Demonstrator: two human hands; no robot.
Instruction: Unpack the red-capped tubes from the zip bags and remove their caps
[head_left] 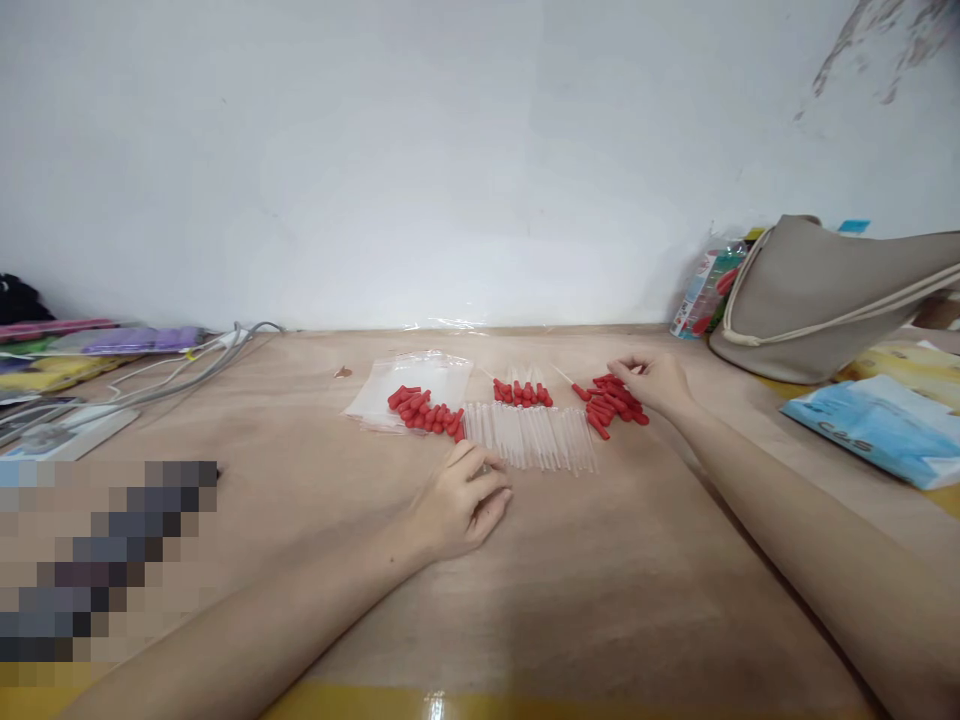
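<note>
A row of thin clear tubes (532, 437) lies side by side on the table, like dropper pipes. My left hand (461, 500) rests at the near left end of this row, fingers loosely bent and thumb apart. Just beyond its fingertips is a heap of red rubber bulbs (426, 412), lying partly on a stack of clear plastic bags (412, 375). Behind the tubes, several red bulbs with thin pale stems (523, 392) lie together. My right hand (656, 383) is at the right-hand heap of red bulbs (611, 405), its fingertips pinched; what is between them is hidden.
On the right are a grey bag (810, 290), a clear plastic bottle (709, 285) and a blue tissue pack (870, 425). Cables (180, 385) run to a white power strip (71, 430) on the left, near colourful packets (97, 350). A white wall (375, 170) stands behind the table.
</note>
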